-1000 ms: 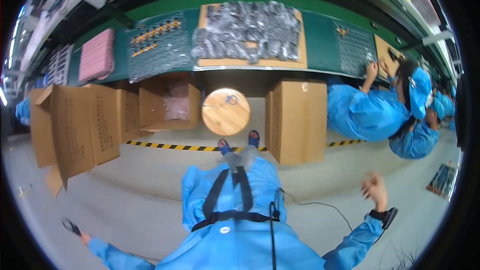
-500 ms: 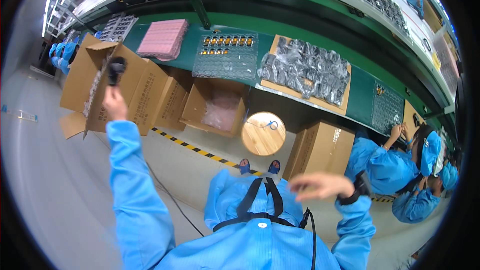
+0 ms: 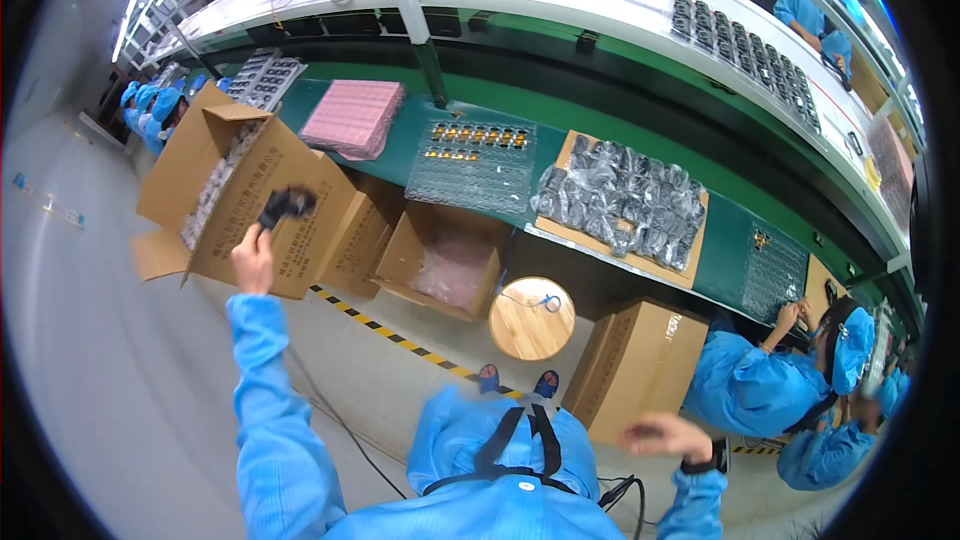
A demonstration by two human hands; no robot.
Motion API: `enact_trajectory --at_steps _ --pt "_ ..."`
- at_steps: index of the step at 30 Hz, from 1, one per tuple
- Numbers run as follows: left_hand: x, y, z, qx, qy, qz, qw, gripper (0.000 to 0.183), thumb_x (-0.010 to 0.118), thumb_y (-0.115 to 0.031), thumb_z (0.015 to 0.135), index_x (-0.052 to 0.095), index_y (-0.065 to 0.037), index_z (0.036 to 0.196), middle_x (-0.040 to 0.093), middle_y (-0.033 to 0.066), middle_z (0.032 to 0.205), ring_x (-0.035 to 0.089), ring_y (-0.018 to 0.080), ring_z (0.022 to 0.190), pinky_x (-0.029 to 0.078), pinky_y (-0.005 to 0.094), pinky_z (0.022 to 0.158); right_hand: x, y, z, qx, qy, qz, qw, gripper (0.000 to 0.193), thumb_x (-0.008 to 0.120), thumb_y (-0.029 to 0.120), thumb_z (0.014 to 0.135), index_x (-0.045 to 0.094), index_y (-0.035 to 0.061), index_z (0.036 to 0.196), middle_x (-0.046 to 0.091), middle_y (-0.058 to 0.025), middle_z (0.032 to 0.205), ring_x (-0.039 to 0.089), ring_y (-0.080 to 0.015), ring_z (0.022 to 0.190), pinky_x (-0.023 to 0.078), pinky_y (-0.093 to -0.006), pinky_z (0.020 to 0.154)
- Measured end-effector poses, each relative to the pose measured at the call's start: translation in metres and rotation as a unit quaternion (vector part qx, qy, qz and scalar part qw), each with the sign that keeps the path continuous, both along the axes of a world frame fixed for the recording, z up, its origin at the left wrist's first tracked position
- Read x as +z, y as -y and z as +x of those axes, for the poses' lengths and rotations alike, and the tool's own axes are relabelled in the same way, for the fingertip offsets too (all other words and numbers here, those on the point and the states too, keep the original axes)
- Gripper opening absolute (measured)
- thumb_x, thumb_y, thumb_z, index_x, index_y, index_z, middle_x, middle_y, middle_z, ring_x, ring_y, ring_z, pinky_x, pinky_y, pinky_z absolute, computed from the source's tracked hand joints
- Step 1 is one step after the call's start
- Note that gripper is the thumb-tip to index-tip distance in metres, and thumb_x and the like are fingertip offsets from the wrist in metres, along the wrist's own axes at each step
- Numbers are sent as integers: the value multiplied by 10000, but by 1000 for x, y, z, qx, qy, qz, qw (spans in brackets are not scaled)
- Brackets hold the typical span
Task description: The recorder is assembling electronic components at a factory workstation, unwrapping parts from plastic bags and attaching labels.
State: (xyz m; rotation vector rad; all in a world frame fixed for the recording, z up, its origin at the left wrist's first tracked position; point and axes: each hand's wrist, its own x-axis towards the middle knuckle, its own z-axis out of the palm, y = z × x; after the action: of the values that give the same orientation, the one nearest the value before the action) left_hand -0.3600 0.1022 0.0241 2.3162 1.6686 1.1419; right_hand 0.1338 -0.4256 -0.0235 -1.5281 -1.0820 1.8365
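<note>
My left hand [image 3: 254, 258] is closed on a black part with a rounded head and a narrow stem [image 3: 288, 204]; its exact kind is blurred. It is in front of the printed side of a tall open carton [image 3: 285, 165], with white packing showing along the carton's top. Over the floor at lower right hovers my right hand [image 3: 668, 436], fingers loosely bent and apart, nothing visible in them. A dark band [image 3: 720, 455] circles that wrist.
Bagged black parts [image 3: 625, 195] cover a cardboard sheet on the green bench. Beside them lie a bubble-wrap sheet [image 3: 470, 180] with small orange-and-black parts and a pink stack [image 3: 352, 118]. A round wooden stool [image 3: 532, 325] and cartons [image 3: 640, 365] stand below. A co-worker [image 3: 765, 370] sits at right.
My left hand has moved right and nearer with the black part, away from the carton's opening. My right hand has shifted right and lower. The view has tilted up slightly.
</note>
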Motion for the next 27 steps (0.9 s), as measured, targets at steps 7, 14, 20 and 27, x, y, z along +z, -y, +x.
enact_trajectory --at_steps 7,14,20,27 --pt "9 82 184 -231 49 -127 963 151 576 -136 938 630 -7 996 584 214 662 587 343 557 435 412 529 22 -241 -57 -264 -44 306 914 546 717 164 910 474 59 1387 588 -137 1237 618 -157 1076 513 -308 894" --pt "16 155 223 -334 -1 -61 941 140 627 -100 877 653 -31 997 657 177 741 656 362 658 505 426 575 64 -247 -79 -315 -185 318 875 528 721 97 898 484 0 1360 526 -149 1326 578 -175 1144 511 -322 943" --pt "5 163 237 -339 -40 -81 936 140 632 -75 865 658 -31 996 661 179 759 652 351 665 503 413 585 25 -241 -88 -369 -56 319 871 216 700 1 854 558 28 1016 616 -142 1227 612 -174 1111 522 -296 907" --pt "-59 183 230 -310 52 -178 932 120 633 -89 895 665 -25 991 662 169 777 647 338 678 489 386 599 15 -236 -105 -429 142 266 852 201 708 9 822 590 -30 981 688 -144 1025 657 -132 907 544 -261 776"
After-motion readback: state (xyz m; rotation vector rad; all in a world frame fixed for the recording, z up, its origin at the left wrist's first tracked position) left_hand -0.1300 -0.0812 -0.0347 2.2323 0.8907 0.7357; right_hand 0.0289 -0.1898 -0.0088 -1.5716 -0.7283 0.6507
